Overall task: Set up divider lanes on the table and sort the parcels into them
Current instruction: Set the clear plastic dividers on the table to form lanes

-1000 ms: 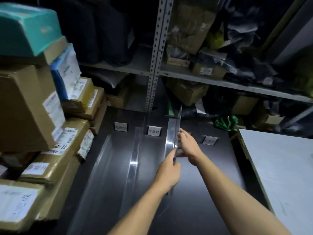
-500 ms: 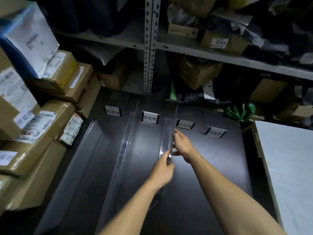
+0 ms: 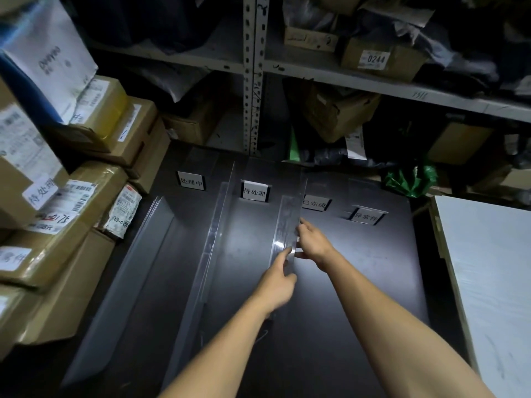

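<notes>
- dim storeroom, metal shelf [image 3: 316, 68] behind a dark desk [image 3: 359, 282], white board [image 3: 488, 268] at right.
- three clear dividers on desk: first [image 3: 138, 271], second [image 3: 214, 242], third [image 3: 287, 225]; long axes run away from the person toward the shelf.
- left hand [image 3: 277, 285] pinches third divider near its middle, on the near side; right hand [image 3: 313, 242] grips it just beyond, from the right. hands close together, both clamped on it.
- third divider stands between tags "待处理" [image 3: 254, 192] and "已完成" [image 3: 314, 203]; further tags "处理中" [image 3: 191, 181], "异常件" [image 3: 365, 216].
- judgement: lane not yet settled; one more lane edge likely needed right of "已完成".
- parcels [image 3: 71, 202] stacked at left, unsorted; one label reads "待处理". box [image 3: 379, 60] on shelf reads "0244".
</notes>
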{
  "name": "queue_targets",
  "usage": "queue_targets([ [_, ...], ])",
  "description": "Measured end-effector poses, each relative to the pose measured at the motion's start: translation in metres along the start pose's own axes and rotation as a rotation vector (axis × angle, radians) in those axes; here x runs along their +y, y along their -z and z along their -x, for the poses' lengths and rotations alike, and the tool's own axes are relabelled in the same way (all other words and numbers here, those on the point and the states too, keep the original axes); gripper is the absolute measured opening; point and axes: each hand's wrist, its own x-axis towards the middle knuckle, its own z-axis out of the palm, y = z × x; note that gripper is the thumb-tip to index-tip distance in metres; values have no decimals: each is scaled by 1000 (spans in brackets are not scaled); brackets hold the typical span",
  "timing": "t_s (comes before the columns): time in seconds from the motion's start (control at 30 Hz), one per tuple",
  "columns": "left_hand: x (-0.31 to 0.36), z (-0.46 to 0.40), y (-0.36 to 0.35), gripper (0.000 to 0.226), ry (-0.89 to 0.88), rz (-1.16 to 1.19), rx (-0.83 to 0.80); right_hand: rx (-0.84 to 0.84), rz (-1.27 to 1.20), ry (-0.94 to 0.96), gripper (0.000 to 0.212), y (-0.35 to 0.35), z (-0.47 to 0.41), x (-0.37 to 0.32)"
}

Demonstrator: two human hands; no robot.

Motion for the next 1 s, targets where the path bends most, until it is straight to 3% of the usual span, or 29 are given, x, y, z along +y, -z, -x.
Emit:
queue_targets([
  [0.17,3,12,13,62,-49,8,31,79,98,58,58,4,25,-9],
  [0.43,20,61,92,53,-224,12,177,389,355,387,50,-40,97,-56],
  [0.6,9,98,164,45,-320,-45,318,308,347,488,49,-112,141,-88],
  [0.8,-58,133,250,44,-286,-315,645,85,305,438,47,-227,171,-92],
  [0.9,-103,140,278,57,-121,-346,560,-23,343,347,51,-283,177,-79],
  [1.0,-133,146,291,65,19,-275,314,-104,346,249,50,-325,182,-65],
])
